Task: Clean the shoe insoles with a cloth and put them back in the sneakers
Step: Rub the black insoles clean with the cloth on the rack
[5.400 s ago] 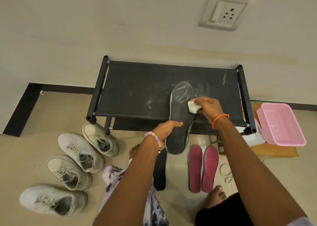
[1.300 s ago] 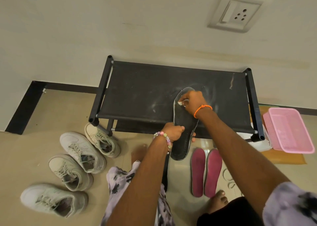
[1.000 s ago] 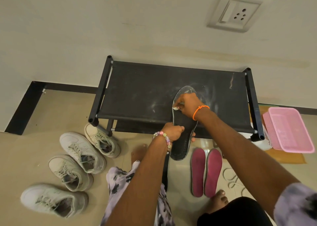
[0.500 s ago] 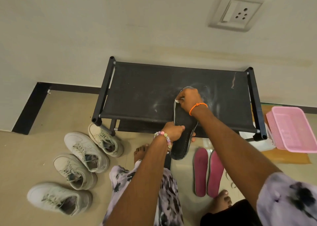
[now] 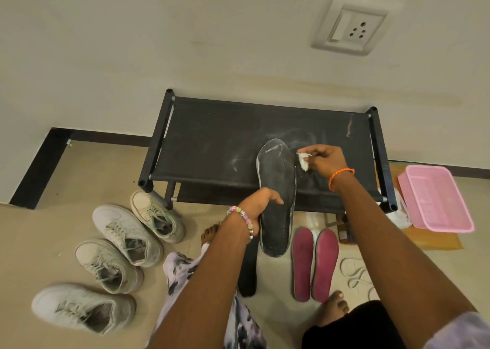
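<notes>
My left hand (image 5: 258, 205) grips a long black insole (image 5: 277, 189) near its heel, thumb across the top, its toe end over the black rack (image 5: 212, 141). My right hand (image 5: 322, 160) pinches a small white cloth (image 5: 302, 160) just right of the insole's toe, off its surface. Two maroon insoles (image 5: 314, 263) lie side by side on the floor below. Another black insole (image 5: 248, 274) lies on the floor, partly hidden by my left arm. Several pale sneakers (image 5: 124, 232) stand on the floor at the left.
A pink plastic basket (image 5: 434, 197) sits on brown cardboard at the right of the rack. Loose white laces (image 5: 355, 274) lie on the floor near the maroon insoles. My bare feet rest on the tiled floor. A wall socket (image 5: 350, 27) is above the rack.
My right hand has lifted the cloth off the insole's toe and moved right, beside it. My left hand keeps its grip near the heel; the insole's top now shows fully.
</notes>
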